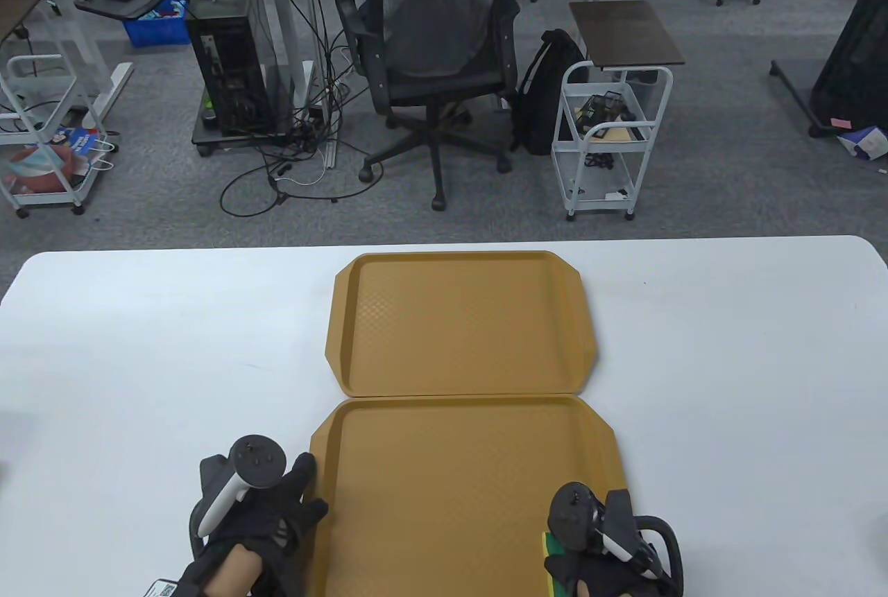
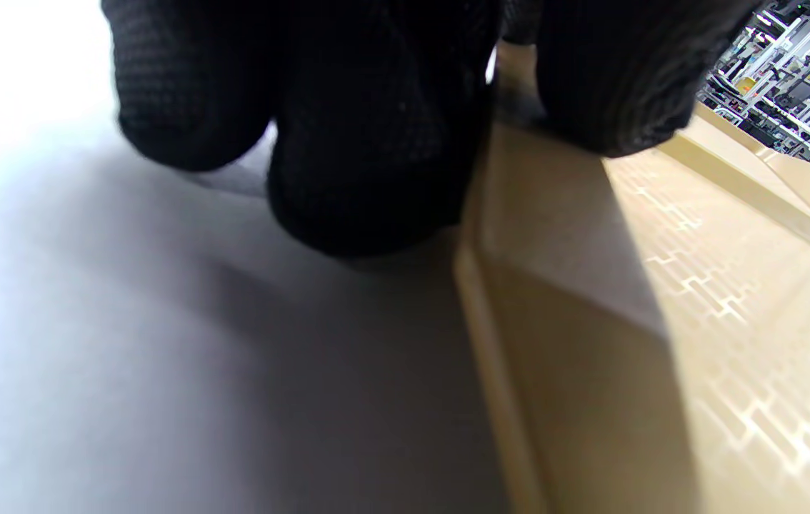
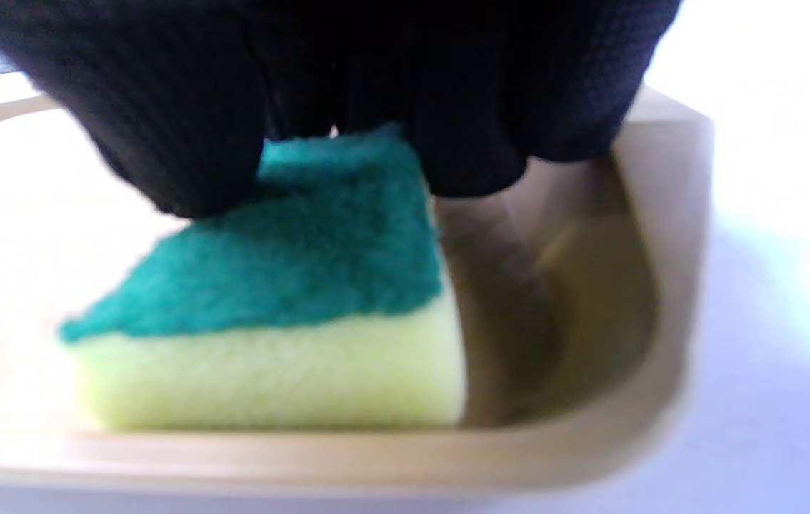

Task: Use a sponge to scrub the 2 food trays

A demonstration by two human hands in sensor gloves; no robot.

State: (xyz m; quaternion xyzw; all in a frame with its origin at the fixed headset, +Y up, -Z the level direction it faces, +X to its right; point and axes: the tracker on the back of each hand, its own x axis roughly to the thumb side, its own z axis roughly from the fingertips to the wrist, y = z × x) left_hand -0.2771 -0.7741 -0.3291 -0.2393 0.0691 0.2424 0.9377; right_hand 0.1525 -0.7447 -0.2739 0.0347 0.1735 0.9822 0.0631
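Table view, surface: a white rectangular table point(image 1: 728, 361) carries two mustard-brown plastic food trays set end to end at its middle, the far tray point(image 1: 461, 323) touching the near tray point(image 1: 444, 486) along their long edges; both run lengthwise left to right.
Table view, room: grey carpet behind, with a black mesh office chair point(image 1: 437, 49), a black backpack point(image 1: 544, 94) and a white wire trolley point(image 1: 610, 132).
Table view, left hand: the black-gloved left hand point(image 1: 274, 514) rests at the near tray's left rim, close to the table's near edge.
Table view, right hand: the black-gloved right hand point(image 1: 603, 548) sits in the near tray's near right corner, over a yellow-and-green sponge point(image 1: 550, 548).
Left wrist view: fingers point(image 2: 369, 143) straddle the tray rim point(image 2: 480, 285), a thumb-like digit inside and the others outside on the table; they pinch the rim.
Right wrist view: fingers point(image 3: 183, 128) press down, curled over the sponge's green scouring face; the sponge point(image 3: 276, 328) lies flat, yellow foam below, tight against the tray's corner wall point(image 3: 662, 285).
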